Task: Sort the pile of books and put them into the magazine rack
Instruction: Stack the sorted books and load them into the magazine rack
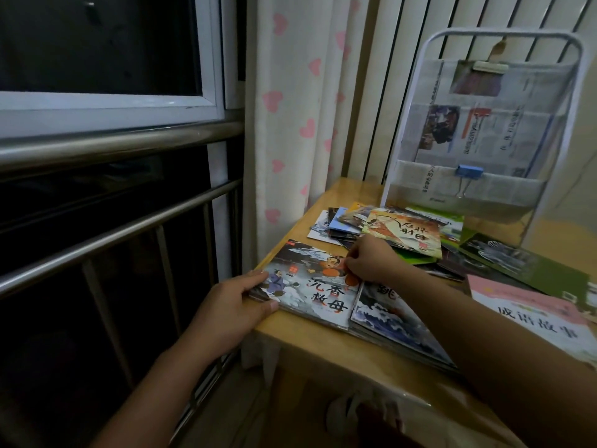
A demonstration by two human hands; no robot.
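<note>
**Both hands on the near stack, rack at back of table**

Left hand (231, 307) grips the near-left corner of the near stack (310, 291) at the table (326, 347) edge: thumb on the cover, fingers along the stack's side. Right hand (368, 258) sits on the far-right part of the same top cover, fingers curled and pinching at the cover's edge; exact contact is hard to make out. Top book shows cartoon figures and clouds. Second stack (397, 321), with a wave cover, lies touching the near stack's right side, partly under the right forearm.

Behind the near stack, toward the magazine rack (484, 124), a loose pile of books (387, 231) is fanned out, an orange-cover archer book (403, 232) on top. Right of that pile lies a green zebra book (517, 263), and nearer the camera a pink book (533, 312).

Rack stands upright at the table's back edge, well apart from both hands. Its pockets hold newspapers; a blue binder clip (469, 173) hangs on a lower pocket. Heart-print curtain (290, 108) hangs left of the rack.
</note>
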